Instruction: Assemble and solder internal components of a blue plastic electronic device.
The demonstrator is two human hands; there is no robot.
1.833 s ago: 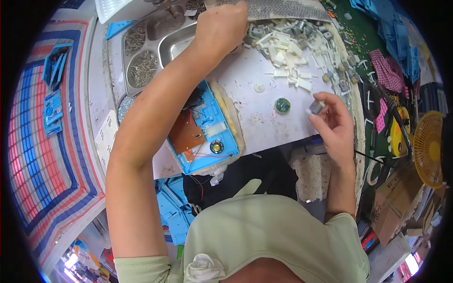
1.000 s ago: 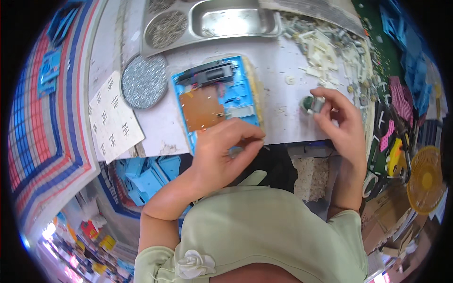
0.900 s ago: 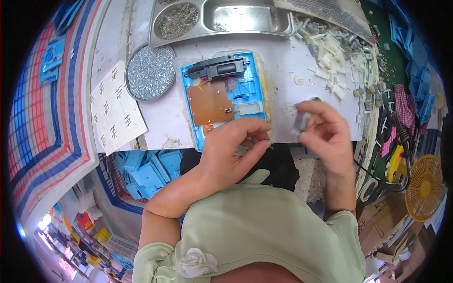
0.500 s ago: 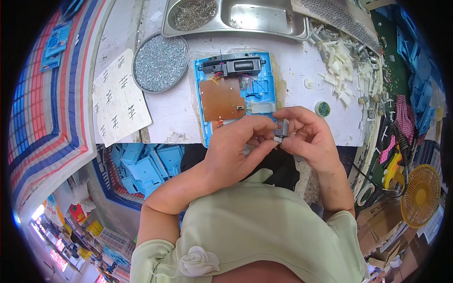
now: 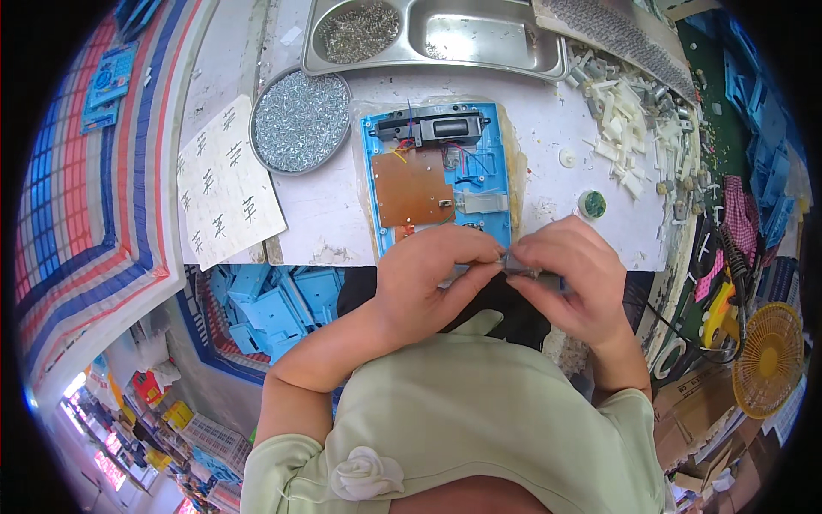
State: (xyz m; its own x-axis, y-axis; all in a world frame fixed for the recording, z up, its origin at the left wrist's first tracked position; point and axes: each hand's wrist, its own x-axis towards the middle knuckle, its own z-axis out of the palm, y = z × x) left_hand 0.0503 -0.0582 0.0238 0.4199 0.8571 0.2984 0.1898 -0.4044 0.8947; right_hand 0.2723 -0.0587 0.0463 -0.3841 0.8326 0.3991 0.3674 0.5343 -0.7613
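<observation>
Both my hands meet just in front of the blue plastic casing, at the table's front edge. Between the thumb and fingers of my right hand is a small grey metal part, mostly hidden now. My left hand pinches close against it, thumb to forefinger; what sits in that pinch is too small to make out. Inside the casing lie a brown circuit board, a black module along the far side, thin coloured wires and a clear plastic piece.
A round tray of screws and a handwritten sheet lie at left. A steel compartment tray stands at the back. White plastic parts are heaped at right, near a small green-topped tub. Blue casings fill a bin below.
My right hand has turned and its fingers have closed further over the grey metal part, hiding most of it. The whole view has shifted slightly.
</observation>
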